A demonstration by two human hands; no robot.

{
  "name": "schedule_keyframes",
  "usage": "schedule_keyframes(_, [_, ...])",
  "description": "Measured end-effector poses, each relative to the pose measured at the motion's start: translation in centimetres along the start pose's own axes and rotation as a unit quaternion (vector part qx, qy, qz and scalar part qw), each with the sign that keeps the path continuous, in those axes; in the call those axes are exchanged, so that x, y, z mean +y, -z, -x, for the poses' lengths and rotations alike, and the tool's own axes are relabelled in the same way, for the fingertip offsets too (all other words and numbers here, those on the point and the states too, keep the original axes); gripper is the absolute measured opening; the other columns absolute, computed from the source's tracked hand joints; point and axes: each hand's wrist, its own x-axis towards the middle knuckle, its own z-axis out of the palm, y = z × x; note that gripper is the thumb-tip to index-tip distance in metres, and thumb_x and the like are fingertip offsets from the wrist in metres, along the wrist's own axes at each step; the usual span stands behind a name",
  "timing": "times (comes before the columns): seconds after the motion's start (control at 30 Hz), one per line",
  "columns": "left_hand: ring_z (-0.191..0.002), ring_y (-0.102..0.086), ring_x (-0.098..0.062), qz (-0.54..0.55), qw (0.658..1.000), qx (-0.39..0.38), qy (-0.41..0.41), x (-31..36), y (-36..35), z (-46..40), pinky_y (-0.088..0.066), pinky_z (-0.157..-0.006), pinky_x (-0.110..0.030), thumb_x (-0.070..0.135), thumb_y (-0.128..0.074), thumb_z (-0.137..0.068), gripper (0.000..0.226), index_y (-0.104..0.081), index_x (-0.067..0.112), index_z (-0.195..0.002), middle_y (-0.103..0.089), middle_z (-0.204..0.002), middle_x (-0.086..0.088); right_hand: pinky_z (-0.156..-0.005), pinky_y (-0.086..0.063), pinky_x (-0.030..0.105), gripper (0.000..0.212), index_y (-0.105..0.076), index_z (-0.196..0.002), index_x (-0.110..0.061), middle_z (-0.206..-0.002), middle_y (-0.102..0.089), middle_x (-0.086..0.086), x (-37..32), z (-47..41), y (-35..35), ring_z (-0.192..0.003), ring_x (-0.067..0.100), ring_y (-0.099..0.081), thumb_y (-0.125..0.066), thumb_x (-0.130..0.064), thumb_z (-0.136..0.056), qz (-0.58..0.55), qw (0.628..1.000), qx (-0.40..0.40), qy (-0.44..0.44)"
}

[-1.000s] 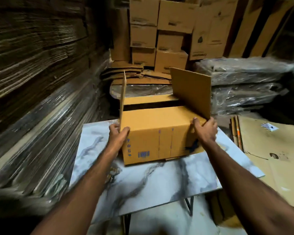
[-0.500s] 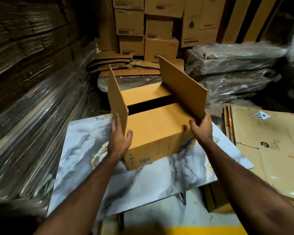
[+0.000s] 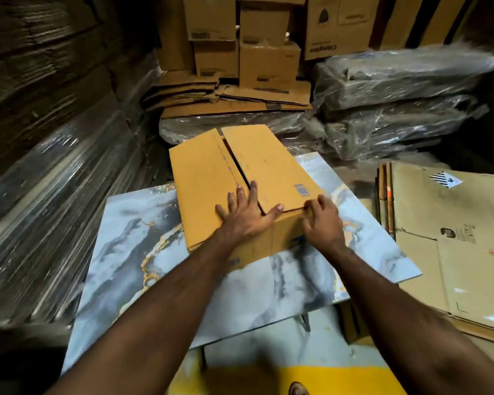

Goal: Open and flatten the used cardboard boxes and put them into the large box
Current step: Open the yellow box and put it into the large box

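Task barely begun: under my left hand, spread flat on its two folded-down flaps, the cardboard box stands unflattened on the table, my right hand curling onto its near-right edge.

Bare tabletop lies open to my left and in front of me. The cardboard box fills the far middle. Wrapped bundles wall off the left, flattened cartons crowd the right edge.
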Motion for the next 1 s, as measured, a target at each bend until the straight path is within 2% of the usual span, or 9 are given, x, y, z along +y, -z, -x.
schedule_keyframes(0.13, [-0.15, 0.008, -0.041, -0.021, 1.0, -0.001, 0.012, 2.5, -0.6, -2.0, 0.002, -0.109, -0.073, 0.09, -0.017, -0.078, 0.09, 0.03, 0.05, -0.143, 0.023, -0.163, -0.01, -0.092, -0.045, 0.052, 0.04, -0.057, -0.122, -0.016, -0.143, -0.038, 0.013, 1.1, 0.2, 0.1, -0.133, 0.034, -0.033, -0.06, -0.018, -0.083, 0.077, 0.996, -0.037, 0.042])
schedule_keyframes(0.23, [-0.147, 0.013, -0.048, -0.151, 0.987, -0.053, -0.011, 2.8, -2.1, -2.5, -0.002, -0.106, -0.077, 0.085, -0.029, -0.082, 0.089, 0.017, 0.05, -0.149, 0.027, -0.161, -0.009, -0.103, -0.04, 0.049, 0.045, -0.061, -0.124, -0.014, -0.141, -0.04, 0.018, 2.0, -0.3, 0.3, -0.131, 0.037, -0.036, -0.052, -0.019, -0.08, -0.055, 0.998, -0.011, 0.022])
schedule_keyframes(0.3, [-0.145, 0.017, -0.051, -0.19, 0.98, -0.06, -0.018, 2.6, -3.0, -2.7, 0.0, -0.104, -0.079, 0.082, -0.042, -0.08, 0.097, 0.015, 0.048, -0.151, 0.027, -0.161, -0.012, -0.11, -0.034, 0.042, 0.053, -0.054, -0.133, -0.011, -0.139, -0.041, 0.02, 2.9, 0.0, -0.2, -0.131, 0.036, -0.037, -0.048, -0.018, -0.081, -0.187, 0.978, 0.045, -0.086])
schedule_keyframes(0.37, [-0.145, 0.017, -0.05, -0.196, 0.979, -0.042, -0.022, 2.2, -3.5, -2.8, -0.001, -0.104, -0.079, 0.077, -0.051, -0.08, 0.102, 0.016, 0.047, -0.151, 0.025, -0.161, -0.012, -0.111, -0.033, 0.041, 0.055, -0.04, -0.145, -0.009, -0.145, -0.04, 0.019, 4.1, 0.4, -0.9, -0.134, 0.034, -0.038, -0.049, -0.017, -0.092, -0.294, 0.919, 0.043, -0.259])
schedule_keyframes(0.43, [-0.146, 0.014, -0.049, -0.198, 0.98, -0.016, -0.022, 1.9, -4.0, -2.9, -0.003, -0.105, -0.079, 0.071, -0.054, -0.084, 0.1, 0.015, 0.047, -0.151, 0.022, -0.163, -0.011, -0.11, -0.035, 0.042, 0.051, -0.036, -0.148, -0.007, -0.15, -0.041, 0.018, 5.5, 0.8, -1.9, -0.136, 0.034, -0.042, -0.042, -0.027, -0.102, -0.371, 0.848, -0.039, -0.375])
schedule_keyframes(0.53, [-0.148, 0.009, -0.047, -0.206, 0.978, 0.023, -0.03, 1.4, -4.9, -2.8, -0.005, -0.106, -0.077, 0.071, -0.05, -0.087, 0.093, 0.011, 0.045, -0.153, 0.015, -0.164, -0.009, -0.115, -0.033, 0.045, 0.064, -0.037, -0.15, -0.011, -0.152, -0.042, 0.01, 6.7, 1.2, -3.2, -0.139, 0.032, -0.041, -0.023, -0.054, -0.104, -0.477, 0.756, -0.081, -0.441])
schedule_keyframes(0.63, [-0.149, 0.0, -0.045, -0.231, 0.97, 0.061, -0.03, 0.8, -5.4, -2.6, -0.012, -0.107, -0.075, 0.072, -0.041, -0.09, 0.087, 0.007, 0.041, -0.155, 0.006, -0.166, -0.009, -0.119, -0.023, 0.045, 0.076, -0.037, -0.151, -0.013, -0.158, -0.034, 0.009, 6.6, 0.5, -4.1, -0.145, 0.03, -0.032, -0.008, -0.064, -0.101, -0.52, 0.716, -0.071, -0.461])
schedule_keyframes(0.83, [-0.149, -0.007, -0.044, -0.263, 0.96, 0.092, -0.034, -0.3, -5.9, -1.7, -0.017, -0.111, -0.071, 0.069, -0.036, -0.093, 0.082, 0.006, 0.037, -0.156, 0.0, -0.166, -0.01, -0.11, -0.035, 0.041, 0.081, -0.032, -0.154, -0.021, -0.16, -0.031, 0.007, 5.8, -0.7, -4.1, -0.138, 0.025, -0.038, -0.001, -0.069, -0.096, -0.521, 0.715, -0.102, -0.454])
schedule_keyframes(1.0, [-0.15, -0.007, -0.042, -0.275, 0.956, 0.095, -0.032, -1.7, -5.6, -0.8, -0.016, -0.113, -0.068, 0.068, -0.034, -0.094, 0.081, 0.006, 0.037, -0.156, 0.001, -0.166, -0.009, -0.122, -0.018, 0.044, 0.09, -0.017, -0.158, -0.014, -0.159, -0.031, 0.014, 5.1, -1.7, -4.3, -0.148, 0.03, -0.026, -0.003, -0.075, -0.093, -0.532, 0.689, -0.146, -0.47])
